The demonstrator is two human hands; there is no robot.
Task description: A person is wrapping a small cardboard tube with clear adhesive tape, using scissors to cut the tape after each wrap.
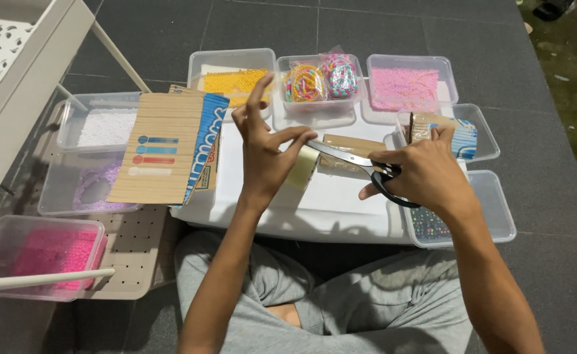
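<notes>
- While the left hand (265,154) is raised with the wrist bent and palm turned toward the wearer, its thumb and forefinger pinch a strip of pale translucent tape (303,167), and the other fingers fan upward, loose and spread.
- That strip hangs just below the left thumb, with its upper end against the blades of the scissors (360,165).
- Closed around the black handles of the scissors, the right hand (423,174) has its fingers curled through the loops; the silver blades point left toward the left hand and look nearly shut on the tape.
- Both forearms reach forward from the lap, the left rising steeply, the right running lower and flatter.
- Under both hands lies a white board (341,203) serving as worktop, and a brown cardboard piece (347,149) rests on it just beyond the blades.
- Left of the left hand stands a panel of wooden sticks (160,147) with coloured stick shapes on it.
- Beyond the hands sit clear tubs of yellow beads (233,82), colourful bands (321,78) and pink beads (403,85).
- Near the right hand, on its far side, a tub (478,134) holds cardboard and a blue-striped item.
</notes>
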